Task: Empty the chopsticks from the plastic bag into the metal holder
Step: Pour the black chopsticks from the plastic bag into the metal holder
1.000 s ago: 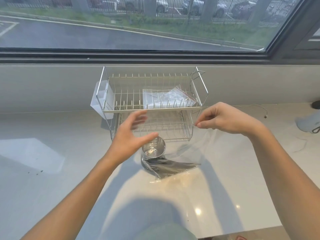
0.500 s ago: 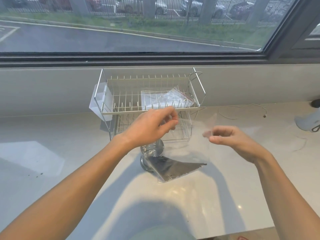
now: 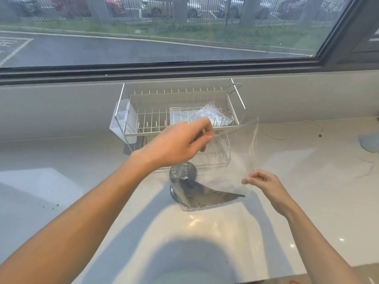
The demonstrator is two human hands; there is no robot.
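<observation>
Here, both hands, left [image 3: 180,142] and right [image 3: 261,181], pinched shut on the plastic bag [image 3: 229,165].

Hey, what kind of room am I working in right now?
Probably a home kitchen counter by a window. A two-tier wire dish rack stands on the pale stone-look countertop, a metal holder sits before it, and the window behind looks out on a road and parked cars.

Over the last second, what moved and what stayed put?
The left hand rose and pinched the clear plastic bag's top edge; the right hand let that edge go and dropped to the bag's side. The round metal holder, chopsticks and wire dish rack stayed.
</observation>
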